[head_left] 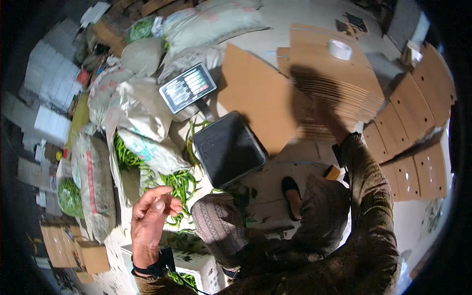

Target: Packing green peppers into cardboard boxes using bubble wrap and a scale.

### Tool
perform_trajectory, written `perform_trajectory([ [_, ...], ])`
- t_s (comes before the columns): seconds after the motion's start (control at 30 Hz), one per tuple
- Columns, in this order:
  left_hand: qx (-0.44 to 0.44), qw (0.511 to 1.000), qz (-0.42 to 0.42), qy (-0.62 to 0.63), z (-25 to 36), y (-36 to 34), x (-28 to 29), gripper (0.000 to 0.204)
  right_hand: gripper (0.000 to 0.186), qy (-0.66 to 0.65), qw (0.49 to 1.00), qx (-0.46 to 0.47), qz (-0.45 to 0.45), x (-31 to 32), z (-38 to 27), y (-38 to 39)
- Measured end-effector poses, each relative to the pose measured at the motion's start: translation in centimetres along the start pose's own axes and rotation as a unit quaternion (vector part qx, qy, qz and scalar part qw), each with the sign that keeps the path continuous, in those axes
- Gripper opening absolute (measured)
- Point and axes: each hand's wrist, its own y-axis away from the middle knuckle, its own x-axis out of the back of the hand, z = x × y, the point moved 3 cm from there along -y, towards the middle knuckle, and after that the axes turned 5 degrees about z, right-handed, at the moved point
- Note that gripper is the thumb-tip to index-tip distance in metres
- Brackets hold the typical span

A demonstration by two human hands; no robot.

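My left hand (152,216) is raised beside the green chilli peppers (182,189) spilling from a white woven sack (147,128), its fingers loosely bent and slightly apart, holding nothing. My right hand (322,110) reaches onto a stack of flat cardboard sheets (364,101); its fingers are lost in dark shadow. A black-topped weighing scale (228,147) with an upright display (187,88) stands between my hands, beside a large cardboard sheet (250,88). Below my left hand, a white container (209,273) holds more peppers.
Full sacks (93,187) crowd the left and back. A tape roll (339,49) lies on the cardboard. Cardboard boxes (403,123) are stacked at right, others (93,258) at lower left. My legs (319,211) are bent below, near a small yellow-topped object (332,172).
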Motion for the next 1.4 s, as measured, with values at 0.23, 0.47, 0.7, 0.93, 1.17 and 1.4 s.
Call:
perform_trajectory([
  [0.23,0.122,0.974,0.186,0.050,-11.1,-0.3,10.3,0.028,0.044,0.063,0.994,0.030,-0.078,-5.4,-2.4,-9.6],
  [0.47,0.134,0.987,0.074,0.054,-11.9,-4.0,8.6,0.037,0.043,0.108,0.991,0.058,-0.055,-3.3,-3.0,-8.5],
  [0.7,0.073,0.994,0.075,0.044,-9.9,-1.9,9.9,0.027,0.032,-0.045,0.997,0.005,-0.055,21.9,-13.3,6.5],
  [0.93,-0.114,0.982,0.111,-0.104,-6.7,-4.8,5.4,0.044,0.031,-0.122,0.983,0.135,-0.031,33.3,-21.4,11.7],
  [1.17,-0.174,0.964,0.192,0.060,-5.9,-14.9,3.5,0.101,0.028,-0.027,0.936,0.350,-0.022,18.9,-22.9,10.2],
  [1.4,-0.135,0.964,0.228,0.010,-10.7,-18.5,7.8,0.105,0.042,-0.257,0.883,0.246,-0.305,20.6,-34.1,8.7],
])
